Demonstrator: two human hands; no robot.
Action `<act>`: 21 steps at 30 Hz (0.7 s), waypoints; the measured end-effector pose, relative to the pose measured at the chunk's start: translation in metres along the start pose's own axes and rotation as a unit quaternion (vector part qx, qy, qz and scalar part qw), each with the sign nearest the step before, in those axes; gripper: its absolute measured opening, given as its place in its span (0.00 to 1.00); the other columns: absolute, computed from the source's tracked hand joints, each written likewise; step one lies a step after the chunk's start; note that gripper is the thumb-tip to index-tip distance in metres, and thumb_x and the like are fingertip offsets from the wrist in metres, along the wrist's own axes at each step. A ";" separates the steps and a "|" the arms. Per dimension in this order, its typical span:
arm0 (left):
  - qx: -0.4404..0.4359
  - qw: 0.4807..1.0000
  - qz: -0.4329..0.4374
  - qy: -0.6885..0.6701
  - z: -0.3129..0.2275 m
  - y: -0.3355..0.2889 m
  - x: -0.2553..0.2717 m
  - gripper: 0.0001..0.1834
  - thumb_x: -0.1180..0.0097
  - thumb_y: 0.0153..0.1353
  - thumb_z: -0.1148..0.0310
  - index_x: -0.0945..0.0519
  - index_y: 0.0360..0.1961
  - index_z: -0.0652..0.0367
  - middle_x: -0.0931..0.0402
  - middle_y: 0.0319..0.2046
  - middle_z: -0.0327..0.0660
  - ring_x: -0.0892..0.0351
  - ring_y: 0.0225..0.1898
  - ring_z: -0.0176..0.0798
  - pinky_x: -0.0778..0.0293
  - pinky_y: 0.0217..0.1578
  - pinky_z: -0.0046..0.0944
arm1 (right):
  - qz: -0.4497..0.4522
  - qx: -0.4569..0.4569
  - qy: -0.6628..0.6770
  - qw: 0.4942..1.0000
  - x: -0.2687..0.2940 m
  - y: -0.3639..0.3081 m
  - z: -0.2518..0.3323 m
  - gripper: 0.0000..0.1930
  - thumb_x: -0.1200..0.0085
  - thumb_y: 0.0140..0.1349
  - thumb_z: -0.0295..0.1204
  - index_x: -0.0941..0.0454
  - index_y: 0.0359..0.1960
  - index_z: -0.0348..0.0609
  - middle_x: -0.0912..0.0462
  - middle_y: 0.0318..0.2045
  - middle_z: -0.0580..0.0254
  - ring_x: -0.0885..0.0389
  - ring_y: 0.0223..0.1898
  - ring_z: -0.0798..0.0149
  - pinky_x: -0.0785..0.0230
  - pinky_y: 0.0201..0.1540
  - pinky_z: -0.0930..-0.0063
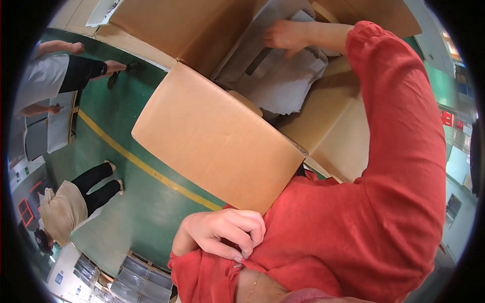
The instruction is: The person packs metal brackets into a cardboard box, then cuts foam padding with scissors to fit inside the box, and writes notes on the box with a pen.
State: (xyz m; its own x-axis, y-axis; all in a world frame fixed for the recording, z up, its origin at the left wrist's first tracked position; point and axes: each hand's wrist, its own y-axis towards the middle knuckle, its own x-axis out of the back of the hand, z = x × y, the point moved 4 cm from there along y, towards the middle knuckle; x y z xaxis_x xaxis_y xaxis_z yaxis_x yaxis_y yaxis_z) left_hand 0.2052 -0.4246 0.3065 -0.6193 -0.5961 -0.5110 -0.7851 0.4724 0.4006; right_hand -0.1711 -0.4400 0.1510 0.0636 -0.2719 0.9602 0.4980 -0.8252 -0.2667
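Clearly apart, grips unclear: the left hand [221, 233] curls at the red cloth blouse [328, 217], six o'clock; the right hand [289, 38] reaches over grey flat sheets [283, 83] in the brown cardboard carton [220, 136], one o'clock. Reaching seems the step; lifting needs pinching.

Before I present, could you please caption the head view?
Right hand inside an open box, left hand at the red shirt.

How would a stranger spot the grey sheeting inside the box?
Find the big open cardboard box at the top centre, its broad flap folded outward. Inside, below the right hand in the picture, lies the grey sheeting. Its grey colour and ragged lower edge set it apart from the box's plain brown.
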 end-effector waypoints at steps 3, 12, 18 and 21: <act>0.011 0.999 -0.039 0.024 0.001 -0.005 -0.003 0.03 0.41 0.56 0.75 0.21 0.30 0.64 0.28 0.34 0.43 0.28 0.40 0.48 0.30 0.42 0.43 | 0.012 0.018 -0.034 0.999 -0.026 0.029 -0.010 0.29 0.29 0.34 0.38 0.25 0.38 0.36 0.21 0.39 0.50 0.23 0.43 0.47 0.27 0.44 0.55; 0.092 0.949 -0.113 0.279 -0.033 -0.017 -0.001 0.07 0.36 0.51 0.75 0.18 0.32 0.60 0.24 0.31 0.38 0.24 0.34 0.44 0.27 0.31 0.41 | -0.104 0.052 -0.021 0.993 -0.083 0.066 -0.042 0.26 0.32 0.37 0.31 0.26 0.41 0.38 0.22 0.43 0.51 0.24 0.50 0.46 0.29 0.54 0.57; 0.105 0.952 -0.091 0.272 -0.023 -0.009 0.011 0.07 0.38 0.51 0.76 0.18 0.34 0.62 0.23 0.30 0.42 0.22 0.29 0.45 0.27 0.26 0.38 | -0.088 -0.024 -0.059 0.994 -0.110 0.059 -0.045 0.32 0.33 0.41 0.33 0.28 0.51 0.38 0.25 0.53 0.49 0.28 0.57 0.48 0.34 0.62 0.57; 0.112 0.960 -0.079 0.245 -0.019 -0.009 0.012 0.07 0.38 0.52 0.78 0.19 0.35 0.64 0.23 0.30 0.44 0.22 0.29 0.46 0.26 0.28 0.39 | -0.157 -0.021 -0.062 0.985 -0.106 0.056 -0.039 0.32 0.34 0.44 0.35 0.28 0.53 0.38 0.26 0.54 0.48 0.28 0.58 0.48 0.35 0.63 0.59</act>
State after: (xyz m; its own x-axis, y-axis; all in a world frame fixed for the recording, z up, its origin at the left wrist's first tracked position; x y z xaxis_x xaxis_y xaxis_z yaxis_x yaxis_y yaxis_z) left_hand 0.2049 -0.4484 0.3108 -0.4631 -0.8793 -0.1113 -0.8828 0.4463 0.1465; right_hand -0.1841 -0.4766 0.0311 0.0182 0.0611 0.9980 0.4743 -0.8792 0.0452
